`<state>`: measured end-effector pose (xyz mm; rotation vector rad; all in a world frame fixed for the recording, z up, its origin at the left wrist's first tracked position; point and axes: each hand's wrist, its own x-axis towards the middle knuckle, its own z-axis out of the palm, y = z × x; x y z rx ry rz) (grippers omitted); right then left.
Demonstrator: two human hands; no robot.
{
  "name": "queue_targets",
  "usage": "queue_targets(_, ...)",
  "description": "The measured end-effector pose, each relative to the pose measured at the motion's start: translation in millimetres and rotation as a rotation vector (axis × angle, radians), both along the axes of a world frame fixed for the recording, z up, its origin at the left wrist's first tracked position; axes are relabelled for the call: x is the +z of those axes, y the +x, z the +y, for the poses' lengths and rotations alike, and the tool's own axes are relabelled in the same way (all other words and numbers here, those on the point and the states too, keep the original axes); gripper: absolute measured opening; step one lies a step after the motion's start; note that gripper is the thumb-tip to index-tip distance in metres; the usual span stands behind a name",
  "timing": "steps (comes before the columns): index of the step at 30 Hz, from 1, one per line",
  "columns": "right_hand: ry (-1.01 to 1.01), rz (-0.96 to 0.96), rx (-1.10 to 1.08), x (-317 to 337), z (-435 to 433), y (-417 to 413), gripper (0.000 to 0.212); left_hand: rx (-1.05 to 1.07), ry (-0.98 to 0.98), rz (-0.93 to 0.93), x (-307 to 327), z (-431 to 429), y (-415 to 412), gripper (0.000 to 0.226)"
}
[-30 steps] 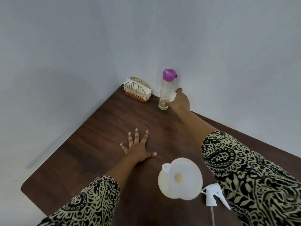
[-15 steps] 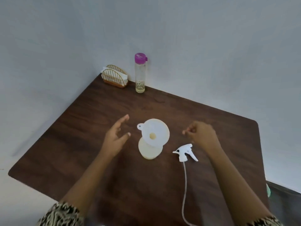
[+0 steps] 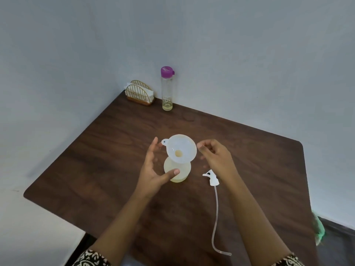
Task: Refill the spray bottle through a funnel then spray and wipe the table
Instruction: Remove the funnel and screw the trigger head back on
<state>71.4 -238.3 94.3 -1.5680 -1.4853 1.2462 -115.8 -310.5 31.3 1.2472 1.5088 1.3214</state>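
Your hands have closed in on the funnel (image 3: 181, 148) seated in the spray bottle (image 3: 177, 170) on the worktop (image 3: 249, 150): left hand (image 3: 153, 169) fingers (image 3: 152, 148) spread, right hand (image 3: 216, 157) loosely curled, seemingly empty. Nudge the rim and everything topples.

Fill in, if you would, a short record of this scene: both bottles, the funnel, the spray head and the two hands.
spray bottle: upright mid-table, head off
funnel: seated in the bottle's neck
spray head: lying on the table right of the bottle, tube trailing toward the near edge
left hand: open, cupped beside the bottle, thumb at its front
right hand: loosely curled by the funnel's rim, holding nothing
refill bottle: clear, purple cap on, little yellowish liquid, at the back wall
napkin holder: gold wire, far corner
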Motion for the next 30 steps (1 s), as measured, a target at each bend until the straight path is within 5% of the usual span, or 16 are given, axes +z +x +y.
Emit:
queue_targets(7,-0.123,0.091,0.081,13,12,-14,0.009,0.25,0.026,-0.198,31,11,6,0.018)
queue_targets(30,-0.087,0.315,0.064,50,11,-15,0.006,0.221,-0.306,-0.469,109,23,-21,0.004)
